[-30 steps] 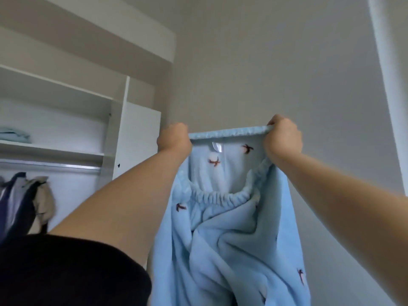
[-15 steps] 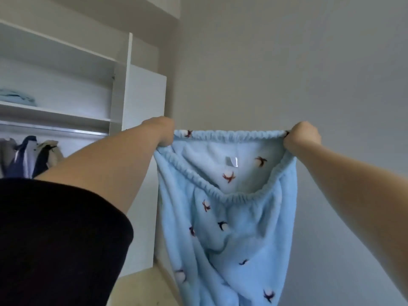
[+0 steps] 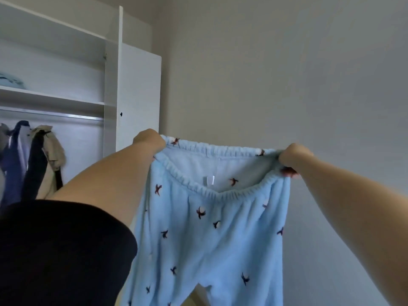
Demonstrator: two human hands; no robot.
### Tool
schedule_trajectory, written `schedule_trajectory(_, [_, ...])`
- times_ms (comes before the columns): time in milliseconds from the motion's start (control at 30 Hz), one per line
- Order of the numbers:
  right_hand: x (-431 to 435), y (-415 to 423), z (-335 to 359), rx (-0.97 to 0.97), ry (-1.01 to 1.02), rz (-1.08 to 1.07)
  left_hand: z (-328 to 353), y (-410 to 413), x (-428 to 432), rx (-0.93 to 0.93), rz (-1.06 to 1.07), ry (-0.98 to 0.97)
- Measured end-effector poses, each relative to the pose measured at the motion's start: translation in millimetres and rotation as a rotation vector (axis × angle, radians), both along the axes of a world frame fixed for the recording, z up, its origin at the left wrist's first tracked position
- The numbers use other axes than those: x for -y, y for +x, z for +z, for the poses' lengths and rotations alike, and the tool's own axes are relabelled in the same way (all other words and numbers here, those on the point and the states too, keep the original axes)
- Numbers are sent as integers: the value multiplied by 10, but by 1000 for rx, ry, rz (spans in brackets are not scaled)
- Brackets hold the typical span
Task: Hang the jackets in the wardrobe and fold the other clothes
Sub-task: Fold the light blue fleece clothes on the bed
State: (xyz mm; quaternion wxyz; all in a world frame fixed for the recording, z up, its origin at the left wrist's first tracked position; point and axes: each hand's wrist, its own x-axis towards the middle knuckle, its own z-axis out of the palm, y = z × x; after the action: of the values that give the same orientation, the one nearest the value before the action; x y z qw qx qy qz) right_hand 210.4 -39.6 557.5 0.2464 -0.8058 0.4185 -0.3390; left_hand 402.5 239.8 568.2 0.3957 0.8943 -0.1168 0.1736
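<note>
Fingers of the left hand [image 3: 150, 139] and of the right hand [image 3: 294, 156] curled tight round the two ends of the elastic waistband [image 3: 212, 149]; single fingers hard to tell apart, left ones mostly hidden behind the wrist. Light blue fleece trousers [image 3: 198, 239] with small dark bird prints held up high in the air, in front of the plain wall [image 3: 287, 62], well apart from any surface. Waistband pulled nearly straight between both hands, probably to let the legs hang down freely and the cloth fall flat, ready for folding. Inner label [image 3: 208, 180] visible, so back side of the waist away from the camera. White wardrobe [image 3: 119, 85] standing open to the left, jackets [image 3: 33, 155] already hanging on its rail [image 3: 55, 114], something pale blue lying folded on the shelf [image 3: 55, 97] above.
</note>
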Motion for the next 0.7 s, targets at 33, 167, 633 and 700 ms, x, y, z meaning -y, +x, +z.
schedule_trajectory(33, [-11, 30, -37, 117, 25, 24, -53, 35, 5, -7, 10, -42])
schedule_trajectory(167, [74, 93, -196, 205, -141, 23, -212, 68, 27, 16, -76, -9])
schedule_trajectory(633, [191, 53, -454, 219, 185, 108, -619, 113, 57, -247, -447, -27])
schedule_trajectory(700, [211, 32, -484, 281, 248, 148, -664, 105, 109, -248, -498, -126])
